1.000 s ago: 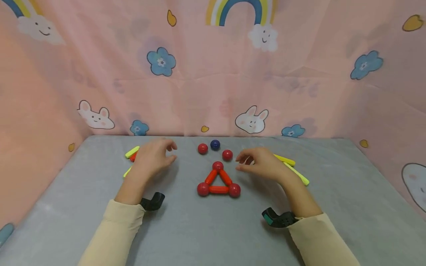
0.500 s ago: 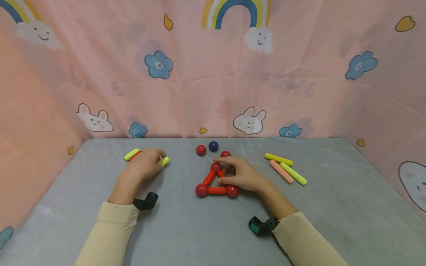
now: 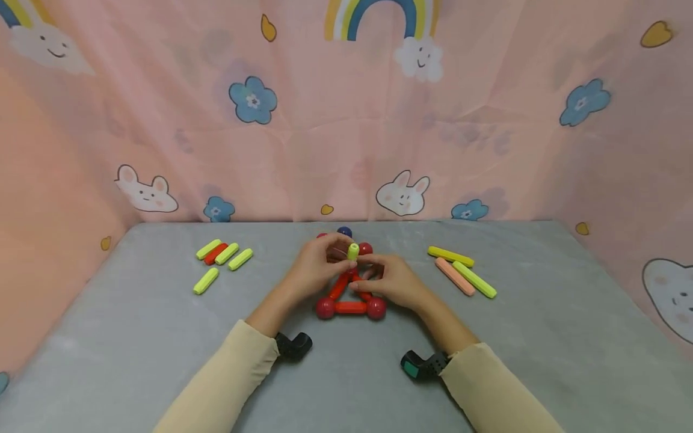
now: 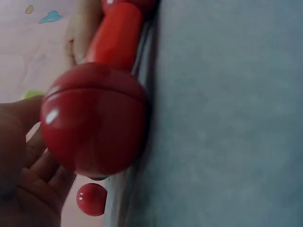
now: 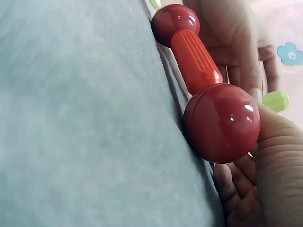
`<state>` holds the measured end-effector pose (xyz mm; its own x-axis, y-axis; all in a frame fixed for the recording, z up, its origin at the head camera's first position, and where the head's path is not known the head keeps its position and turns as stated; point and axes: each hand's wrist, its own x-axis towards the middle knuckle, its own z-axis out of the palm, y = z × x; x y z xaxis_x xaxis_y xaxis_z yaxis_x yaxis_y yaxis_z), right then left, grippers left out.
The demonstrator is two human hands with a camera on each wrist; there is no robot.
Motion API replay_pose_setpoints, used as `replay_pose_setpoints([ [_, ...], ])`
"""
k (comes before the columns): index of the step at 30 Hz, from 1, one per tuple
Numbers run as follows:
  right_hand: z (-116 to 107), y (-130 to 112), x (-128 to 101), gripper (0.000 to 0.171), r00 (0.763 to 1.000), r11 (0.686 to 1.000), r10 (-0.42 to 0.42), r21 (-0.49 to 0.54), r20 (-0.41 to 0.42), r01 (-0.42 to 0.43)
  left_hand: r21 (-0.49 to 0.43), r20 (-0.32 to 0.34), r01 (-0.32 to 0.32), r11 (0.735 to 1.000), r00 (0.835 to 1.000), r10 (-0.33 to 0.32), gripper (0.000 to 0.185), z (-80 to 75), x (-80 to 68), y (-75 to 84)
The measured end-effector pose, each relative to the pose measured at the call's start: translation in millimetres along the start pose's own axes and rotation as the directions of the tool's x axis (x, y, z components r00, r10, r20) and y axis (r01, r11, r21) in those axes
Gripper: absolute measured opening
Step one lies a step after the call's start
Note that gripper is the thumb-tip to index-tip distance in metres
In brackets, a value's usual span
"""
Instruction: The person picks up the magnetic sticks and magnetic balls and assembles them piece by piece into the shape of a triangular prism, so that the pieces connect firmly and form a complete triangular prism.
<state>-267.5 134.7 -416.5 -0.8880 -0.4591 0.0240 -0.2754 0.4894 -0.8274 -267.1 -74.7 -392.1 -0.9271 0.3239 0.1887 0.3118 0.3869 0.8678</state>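
Note:
A triangle of three red balls joined by red rods (image 3: 351, 308) lies on the grey cloth. My left hand (image 3: 314, 267) pinches a short yellow-green rod (image 3: 353, 252), which stands upright over the triangle's far ball. From the right side, my right hand (image 3: 399, 282) grips the triangle near that far ball, which the fingers mostly cover. In the left wrist view, the near left ball (image 4: 94, 123) hides part of both hands. The near right ball (image 5: 222, 124) fills the middle of the right wrist view, with the yellow-green rod (image 5: 276, 101) showing past the thumb.
Several short yellow-green rods (image 3: 206, 281) and a red one (image 3: 215, 254) lie at the left. Longer yellow (image 3: 450, 256), salmon (image 3: 455, 276) and yellow-green rods (image 3: 474, 279) lie right. Behind the hands are a blue ball (image 3: 344, 231) and loose red balls (image 3: 365, 248). A pink curtain (image 3: 303, 150) hangs behind.
My left hand has brought a yellow-green rod from the left pile to the triangle's far ball. My right hand has moved left onto the triangle and stayed there.

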Motion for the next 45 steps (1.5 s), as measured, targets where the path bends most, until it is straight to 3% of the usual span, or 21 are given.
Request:
replay_pose_setpoints([
  [7,-0.8,-1.9,1.5,0.047,1.000,0.997,0.016,0.073,-0.024,-0.015,0.011,0.001,0.015,1.000,1.000,-0.015,0.023,-1.1,-1.2,-5.8],
  [13,-2.7,-0.3,-0.2,0.025,0.981,0.986,0.042,0.169,-0.190,-0.010,0.073,-0.002,0.024,0.997,1.000,-0.024,0.028,1.2,-0.9,-3.2],
  [22,4.9,3.6,1.4,0.021,0.961,0.994,0.042,0.106,-0.273,-0.013,0.131,0.007,0.039,0.991,0.999,-0.041,0.028,0.6,-5.4,-6.4],
  [26,9.2,4.7,3.5,0.019,0.913,0.997,0.020,0.072,-0.407,0.010,0.129,0.000,0.038,0.991,0.999,-0.038,0.026,-1.6,-7.6,-5.8],
  [30,12.2,4.6,6.3,0.020,0.871,0.999,-0.035,-0.036,-0.490,0.019,0.133,0.014,0.041,0.990,0.999,-0.043,0.026,-5.1,-9.3,-5.8],
  [36,14.1,3.4,9.7,0.022,0.874,0.994,-0.038,-0.105,-0.484,-0.015,0.184,0.068,0.042,0.982,0.996,-0.055,0.032,-25.3,-9.8,-14.0],
  [38,13.8,3.5,9.6,0.022,0.882,0.994,-0.034,-0.111,-0.470,-0.021,0.246,0.019,0.073,0.966,0.997,-0.081,0.031,-37.4,-10.4,-16.8],
  [40,12.6,4.1,8.4,0.022,0.888,0.991,-0.038,-0.133,-0.459,-0.026,0.332,-0.067,0.138,0.933,0.990,-0.122,0.029,-50.5,-11.6,-18.2],
  [43,9.7,6.0,6.1,0.022,0.896,0.983,-0.040,-0.178,-0.443,-0.044,0.452,-0.214,0.285,0.845,0.955,-0.207,0.029,-73.1,-16.0,-16.8],
  [45,8.1,7.3,5.2,0.022,0.900,0.977,-0.043,-0.206,-0.434,-0.053,0.515,-0.268,0.346,0.784,0.934,-0.237,0.031,-90.5,-22.8,-14.8],
])
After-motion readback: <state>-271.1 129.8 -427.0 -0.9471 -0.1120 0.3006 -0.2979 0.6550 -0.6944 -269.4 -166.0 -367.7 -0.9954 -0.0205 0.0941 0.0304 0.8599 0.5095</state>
